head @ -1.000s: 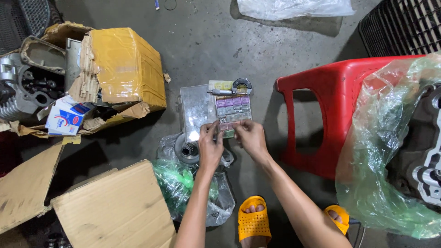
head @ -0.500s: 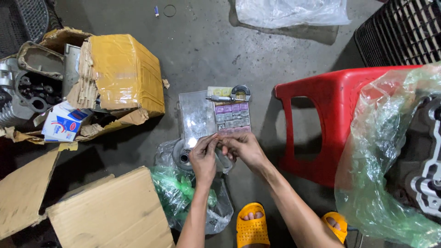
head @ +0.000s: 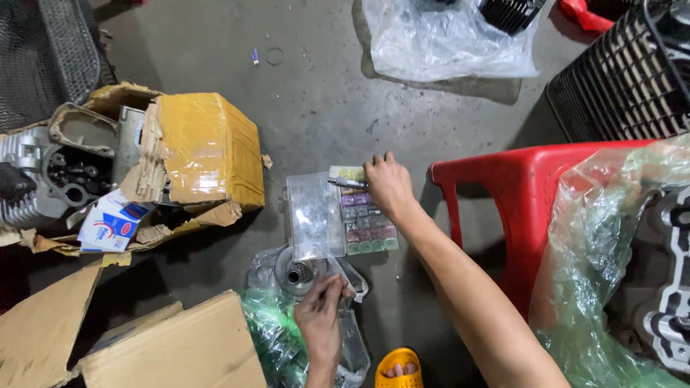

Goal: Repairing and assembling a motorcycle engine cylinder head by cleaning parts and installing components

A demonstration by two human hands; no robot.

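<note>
Near the bottom, the left hand (head: 320, 323) pinches something too small to tell, just beside the round metal part (head: 298, 271) sitting on a clear bag (head: 352, 345). Hold it tight and keep it low over the part. Farther off, the right hand (head: 388, 185) rests curled on the open parts box (head: 359, 215), at a slim tool (head: 348, 183). Pick slowly, so small bits stay in their slots.

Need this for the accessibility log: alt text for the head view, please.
The right hand reaches into an open compartment box on the concrete floor while the left hand touches a round metal part on plastic wrap; a red stool and torn cardboard boxes surround them.
</note>
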